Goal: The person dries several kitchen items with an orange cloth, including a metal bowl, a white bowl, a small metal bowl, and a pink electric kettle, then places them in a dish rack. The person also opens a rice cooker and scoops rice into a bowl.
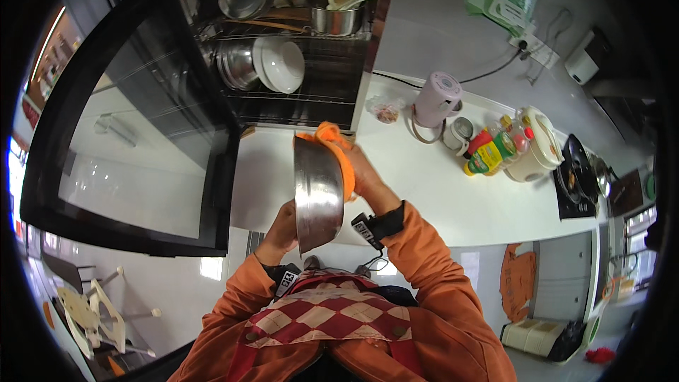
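Note:
A shiny steel basin is held up on its side in front of me, over the counter's front edge. My left hand grips its lower left side, with the fingertips partly hidden by the metal. On the basin's right side, my right hand presses an orange cloth against the wall and rim. The cloth bunches over the upper rim and hangs down along the right side. The fingers of my right hand are closed on the cloth and partly covered by it.
A dish cabinet with bowls and pots stands behind, its glass door swung open at left. On the white counter are a pink kettle, bottles, a white cooker and a black pan. A white high chair stands lower left.

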Motion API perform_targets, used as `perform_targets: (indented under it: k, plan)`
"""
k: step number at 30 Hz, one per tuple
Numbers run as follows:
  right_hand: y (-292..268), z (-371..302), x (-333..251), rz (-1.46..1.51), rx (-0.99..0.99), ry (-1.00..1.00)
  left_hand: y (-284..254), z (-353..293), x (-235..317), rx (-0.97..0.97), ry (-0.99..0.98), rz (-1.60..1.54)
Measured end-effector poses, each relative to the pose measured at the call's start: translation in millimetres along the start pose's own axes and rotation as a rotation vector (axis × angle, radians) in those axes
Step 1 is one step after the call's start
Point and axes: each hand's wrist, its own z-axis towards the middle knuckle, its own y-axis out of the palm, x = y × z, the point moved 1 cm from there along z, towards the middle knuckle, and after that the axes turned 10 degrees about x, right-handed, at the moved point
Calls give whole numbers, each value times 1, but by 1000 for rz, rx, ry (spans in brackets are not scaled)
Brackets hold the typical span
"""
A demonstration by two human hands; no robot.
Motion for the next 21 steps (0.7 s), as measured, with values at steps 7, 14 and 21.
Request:
perform_targets:
  k: [7, 14, 21]
  plan:
    - [-2, -49, 109, 749, -176, 148, 51, 42, 40, 449, 486, 601]
    - [-30, -99, 59, 369, -96, 8, 56, 65, 39, 556, 564, 844]
    - [-45, -123, 2, 233, 136, -370, 36, 58, 31, 630, 450, 744]
